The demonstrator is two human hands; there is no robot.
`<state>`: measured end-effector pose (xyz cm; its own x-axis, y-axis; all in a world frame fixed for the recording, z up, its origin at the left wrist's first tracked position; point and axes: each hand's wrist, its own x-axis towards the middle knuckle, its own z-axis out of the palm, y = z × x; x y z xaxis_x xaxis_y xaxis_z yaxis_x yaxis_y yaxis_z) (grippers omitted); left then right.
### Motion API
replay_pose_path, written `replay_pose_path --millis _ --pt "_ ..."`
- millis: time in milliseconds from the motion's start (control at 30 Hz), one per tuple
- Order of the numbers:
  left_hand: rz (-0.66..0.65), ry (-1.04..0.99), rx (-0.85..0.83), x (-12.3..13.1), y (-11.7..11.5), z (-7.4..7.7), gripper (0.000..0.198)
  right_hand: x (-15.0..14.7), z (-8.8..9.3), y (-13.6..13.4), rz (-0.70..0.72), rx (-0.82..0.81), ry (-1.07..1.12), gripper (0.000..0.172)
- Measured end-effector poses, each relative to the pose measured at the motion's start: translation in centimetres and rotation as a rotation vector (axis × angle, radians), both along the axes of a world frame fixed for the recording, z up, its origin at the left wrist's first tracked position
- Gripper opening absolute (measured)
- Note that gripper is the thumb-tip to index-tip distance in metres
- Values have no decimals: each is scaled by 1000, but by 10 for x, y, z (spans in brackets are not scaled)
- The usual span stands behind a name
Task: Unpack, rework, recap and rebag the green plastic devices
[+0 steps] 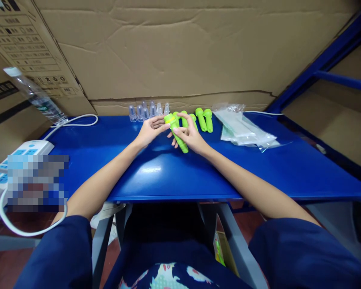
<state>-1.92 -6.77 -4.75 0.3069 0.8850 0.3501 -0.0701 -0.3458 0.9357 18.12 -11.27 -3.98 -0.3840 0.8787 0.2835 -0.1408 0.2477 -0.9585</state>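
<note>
Over the middle of the blue table I hold a green flashlight (180, 139), tilted, with a yellow ring near its wide head. My left hand (152, 130) pinches the head end from the left, its fingers partly behind it. Around the body, my right hand (191, 136) is closed from the right, thumb on the near side. Just behind my hands lie several similar green flashlights (200, 119), some partly hidden by my right hand. To the left of those stand several clear, bullet-shaped plastic pieces (145, 113).
Clear plastic bags (243, 127) lie at the back right. On the left are a white power strip (33, 147) with a looping cable, a water bottle (43, 98) and a blurred-out patch. A cardboard wall (174, 52) closes off the back of the blue table (150, 176).
</note>
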Motion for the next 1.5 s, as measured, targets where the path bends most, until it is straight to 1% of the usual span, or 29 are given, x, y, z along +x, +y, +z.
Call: replay_pose_path --millis 100,200,367,467,567,633,767,867,933,1033,1133,1200,1300,1367,1400,1467,1500 --pt "0 33 -6 -1 -1 0 86 -2 5 -8 -51 43 -50 67" --pt "-61 45 3 -1 -2 3 86 0 8 -14 -95 56 -100 65" --pt "-134 72 1 -3 -2 5 89 4 7 -15 -71 28 -129 66" --pt "-145 95 -22 -5 -1 4 86 6 9 -13 -43 17 -149 65" --pt "-161 98 -47 -5 -2 2 85 7 9 -12 -37 54 -192 57" --pt "-165 89 -56 -6 -2 2 86 7 7 -11 -60 79 -200 54" --pt "-156 84 -54 -6 -4 4 84 5 2 -10 -82 117 -198 56" --pt "-141 106 -39 -5 -5 6 78 5 1 -10 -69 155 -244 48" --pt "-130 119 -30 -3 -7 7 76 4 1 -11 -89 184 -267 44" --pt "-113 142 -13 -2 -9 9 75 3 0 -10 -132 194 -268 48" --pt "-108 207 -13 -2 -13 12 67 1 -3 -9 -106 169 -284 54" --pt "-110 246 -15 -2 -14 13 61 0 -5 -8 -93 162 -301 53" --pt "-116 296 10 0 -13 11 62 -1 -7 -7 -161 166 -297 55" --pt "-80 323 40 -1 -9 8 68 -1 -7 -7 -178 161 -303 58" --pt "-37 324 62 -2 -7 7 70 -1 -6 -7 -169 158 -313 58" --pt "107 307 140 -6 -1 6 67 1 -4 -5 -157 157 -333 57" --pt "194 311 197 -10 3 6 61 2 -4 -3 -174 153 -338 57"
